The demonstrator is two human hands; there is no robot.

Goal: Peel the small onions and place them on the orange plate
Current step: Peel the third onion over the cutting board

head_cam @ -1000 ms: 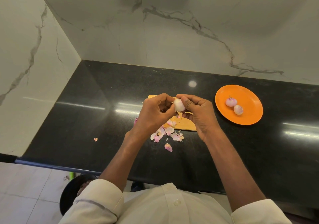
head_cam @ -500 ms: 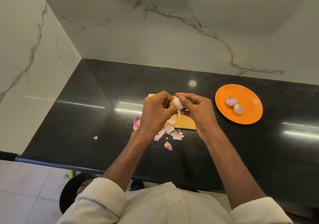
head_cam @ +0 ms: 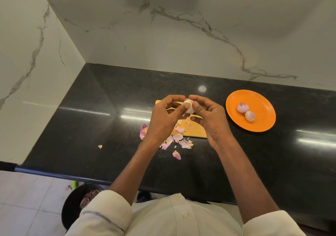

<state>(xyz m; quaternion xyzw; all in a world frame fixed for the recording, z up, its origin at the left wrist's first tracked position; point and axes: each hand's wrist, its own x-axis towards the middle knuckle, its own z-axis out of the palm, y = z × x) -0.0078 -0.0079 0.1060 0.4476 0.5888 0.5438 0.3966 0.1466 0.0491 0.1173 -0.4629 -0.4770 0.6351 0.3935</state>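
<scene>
Two hands [head_cam: 164, 119] [head_cam: 211, 119] pinching onion [head_cam: 188, 106] (pale), above board [head_cam: 197, 131]

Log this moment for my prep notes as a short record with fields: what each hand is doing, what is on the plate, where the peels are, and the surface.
left hand: grips the onion from its left, thumb on it
right hand: holds the same onion from its right
onion: pale, held above the board, off the surface
plate: orange, right of the hands, two onions on it, side by side
peels: pink, on the board's near edge and the counter in front of it
counter: black, glossy
</scene>
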